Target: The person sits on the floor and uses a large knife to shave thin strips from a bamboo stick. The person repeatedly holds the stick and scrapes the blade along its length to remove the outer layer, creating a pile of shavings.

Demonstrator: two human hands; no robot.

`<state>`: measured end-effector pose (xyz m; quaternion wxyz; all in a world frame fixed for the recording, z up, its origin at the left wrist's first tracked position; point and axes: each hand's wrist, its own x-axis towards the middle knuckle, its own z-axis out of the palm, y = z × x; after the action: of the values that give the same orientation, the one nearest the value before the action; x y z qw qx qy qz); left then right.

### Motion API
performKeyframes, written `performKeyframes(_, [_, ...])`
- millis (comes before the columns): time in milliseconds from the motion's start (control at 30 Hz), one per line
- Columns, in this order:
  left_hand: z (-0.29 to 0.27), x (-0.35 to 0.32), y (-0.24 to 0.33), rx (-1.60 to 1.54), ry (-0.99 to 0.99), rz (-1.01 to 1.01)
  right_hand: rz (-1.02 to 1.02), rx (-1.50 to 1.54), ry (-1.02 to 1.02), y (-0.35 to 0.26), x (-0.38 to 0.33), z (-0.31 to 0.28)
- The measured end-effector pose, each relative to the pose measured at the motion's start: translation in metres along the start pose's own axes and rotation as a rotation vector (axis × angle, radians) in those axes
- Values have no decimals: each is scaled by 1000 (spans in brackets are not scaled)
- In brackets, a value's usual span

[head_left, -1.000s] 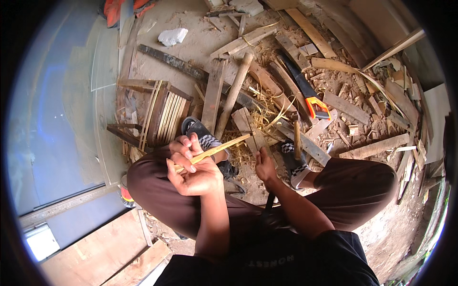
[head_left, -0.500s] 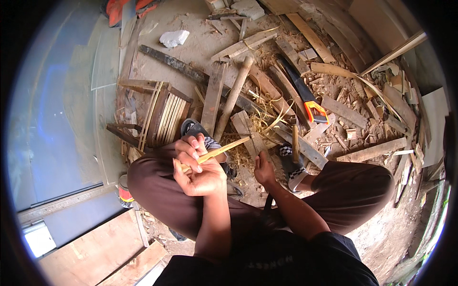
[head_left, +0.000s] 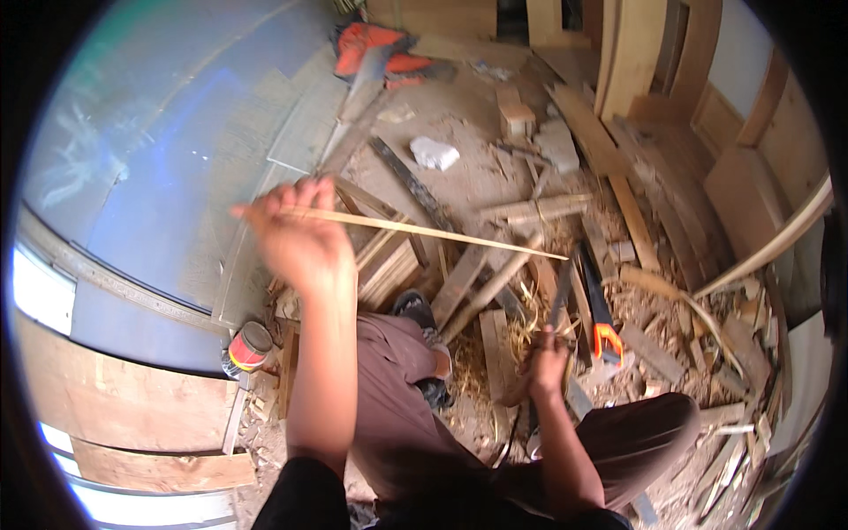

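Note:
My left hand, raised in front of the slatted wooden frame, is closed on one end of a long, thin, pale wooden strip. The strip stretches to the right, its far tip near the upper end of a dark blade. My right hand is wrapped round the lower end of that long knife, its blade pointing up and away. Whether blade and strip touch, I cannot tell. Pale shavings lie around and beyond my right hand.
A handsaw with an orange handle lies right of the knife. Wooden boards and a round stick cross the floor. An open can stands at left. A white lump and orange cloth lie farther away.
My left hand has risen and moved left with the strip, which now shows much longer. My right hand has moved right with the knife. The whole view has tilted up, showing more of the room.

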<state>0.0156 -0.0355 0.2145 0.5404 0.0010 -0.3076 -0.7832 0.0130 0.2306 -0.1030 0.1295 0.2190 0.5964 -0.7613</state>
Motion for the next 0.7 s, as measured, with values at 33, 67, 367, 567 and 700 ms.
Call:
performKeyframes(33, [16, 13, -15, 21, 115, -49, -116, -6, 25, -41, 7, -5])
performKeyframes(67, [5, 36, -19, -109, 11, -119, -213, 0, 25, -79, 4, 0])
performKeyframes(367, [-49, 76, -81, -218, 305, -274, -324, 163, -178, -223, 10, -2])
performKeyframes(567, [-47, 61, -86, -163, 259, -243, -320, 494, -243, -208, 18, 16])
performKeyframes(700, [-33, 58, -80, 94, 242, -388, -406, 551, -230, -210, 40, 14])
